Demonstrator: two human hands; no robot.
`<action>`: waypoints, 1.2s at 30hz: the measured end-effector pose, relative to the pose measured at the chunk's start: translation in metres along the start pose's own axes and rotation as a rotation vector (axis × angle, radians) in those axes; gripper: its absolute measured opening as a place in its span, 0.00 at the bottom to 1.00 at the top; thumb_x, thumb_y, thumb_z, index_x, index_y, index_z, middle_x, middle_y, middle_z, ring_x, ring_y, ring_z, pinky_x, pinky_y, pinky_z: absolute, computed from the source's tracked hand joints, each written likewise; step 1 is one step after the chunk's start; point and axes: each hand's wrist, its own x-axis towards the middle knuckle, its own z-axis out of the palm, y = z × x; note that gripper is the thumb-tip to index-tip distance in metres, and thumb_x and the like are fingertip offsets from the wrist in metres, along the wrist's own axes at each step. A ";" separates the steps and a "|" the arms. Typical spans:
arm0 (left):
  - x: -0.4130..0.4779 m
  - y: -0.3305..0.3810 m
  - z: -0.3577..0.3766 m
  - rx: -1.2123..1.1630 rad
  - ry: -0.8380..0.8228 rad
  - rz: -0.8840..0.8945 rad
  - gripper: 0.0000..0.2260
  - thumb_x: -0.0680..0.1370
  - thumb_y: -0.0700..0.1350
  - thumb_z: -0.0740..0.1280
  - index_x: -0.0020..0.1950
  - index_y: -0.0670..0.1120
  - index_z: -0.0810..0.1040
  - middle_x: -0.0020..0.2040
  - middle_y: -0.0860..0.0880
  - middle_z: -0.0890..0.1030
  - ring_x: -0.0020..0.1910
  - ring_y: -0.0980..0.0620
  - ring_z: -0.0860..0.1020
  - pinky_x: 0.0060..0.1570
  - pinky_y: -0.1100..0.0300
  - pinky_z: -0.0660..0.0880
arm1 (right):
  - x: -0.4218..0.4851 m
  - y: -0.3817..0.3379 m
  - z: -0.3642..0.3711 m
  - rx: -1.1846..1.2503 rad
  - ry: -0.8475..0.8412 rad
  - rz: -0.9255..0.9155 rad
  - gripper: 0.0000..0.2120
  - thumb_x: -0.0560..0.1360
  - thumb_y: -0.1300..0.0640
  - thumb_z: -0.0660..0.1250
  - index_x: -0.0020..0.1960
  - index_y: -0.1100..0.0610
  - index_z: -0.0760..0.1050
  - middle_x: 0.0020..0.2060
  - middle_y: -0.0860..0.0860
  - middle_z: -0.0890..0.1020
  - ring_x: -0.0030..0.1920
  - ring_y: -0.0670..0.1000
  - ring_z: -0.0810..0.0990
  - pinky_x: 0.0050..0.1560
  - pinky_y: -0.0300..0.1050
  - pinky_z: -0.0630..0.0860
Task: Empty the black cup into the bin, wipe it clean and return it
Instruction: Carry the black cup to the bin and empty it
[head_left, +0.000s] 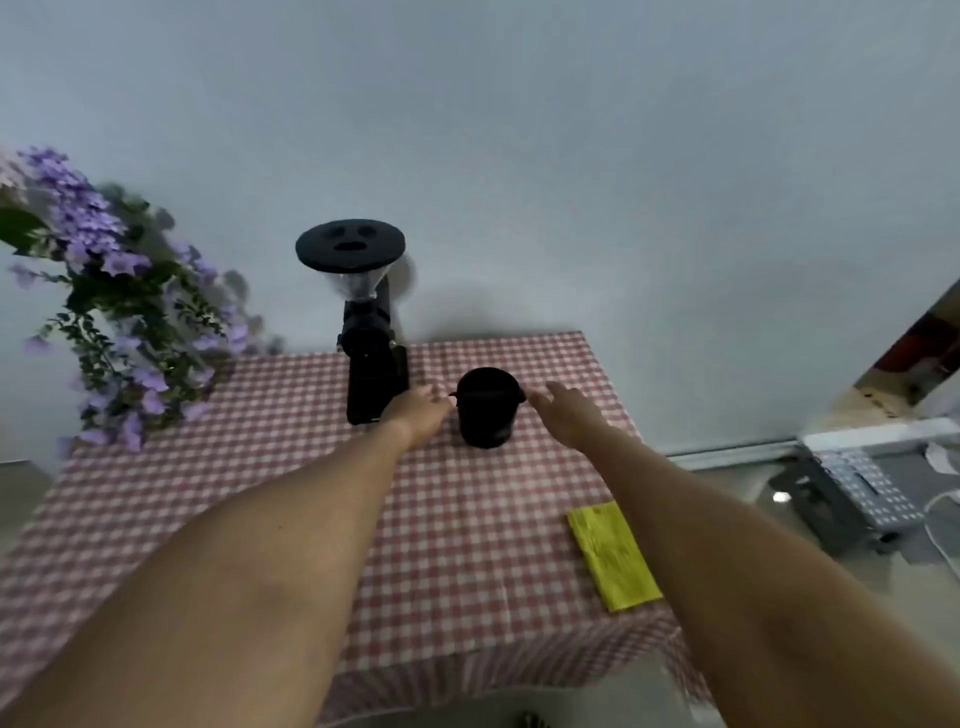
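Black cup (488, 408) stands upright on the checked tablecloth (311, 467).

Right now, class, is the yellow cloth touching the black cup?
Apart. The head view shows checked tablecloth lying bare between the yellow cloth and the black cup.

One black cup (488, 413), one grinder (372, 371), one yellow cloth (614, 557), one flower bunch (117, 306); hands two: left hand (422, 415), right hand (567, 413).
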 end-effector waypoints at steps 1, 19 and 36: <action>0.005 -0.001 0.003 -0.019 -0.001 -0.023 0.29 0.82 0.59 0.63 0.79 0.47 0.66 0.74 0.45 0.74 0.69 0.43 0.75 0.64 0.53 0.72 | 0.005 0.000 0.000 0.045 0.014 0.009 0.29 0.82 0.41 0.50 0.78 0.57 0.58 0.76 0.61 0.64 0.74 0.61 0.65 0.70 0.54 0.63; 0.101 -0.004 0.052 -0.440 0.053 -0.194 0.26 0.81 0.51 0.69 0.78 0.48 0.69 0.79 0.47 0.68 0.73 0.45 0.73 0.64 0.53 0.75 | 0.110 0.016 0.040 0.345 -0.071 0.041 0.25 0.82 0.46 0.57 0.74 0.56 0.65 0.69 0.57 0.75 0.67 0.58 0.74 0.63 0.52 0.71; 0.071 0.011 0.065 -0.481 0.065 -0.122 0.19 0.78 0.37 0.71 0.69 0.45 0.79 0.63 0.44 0.83 0.54 0.48 0.82 0.54 0.55 0.80 | 0.069 0.045 0.034 0.691 0.038 0.134 0.15 0.80 0.61 0.62 0.65 0.61 0.76 0.42 0.51 0.80 0.40 0.48 0.78 0.42 0.43 0.75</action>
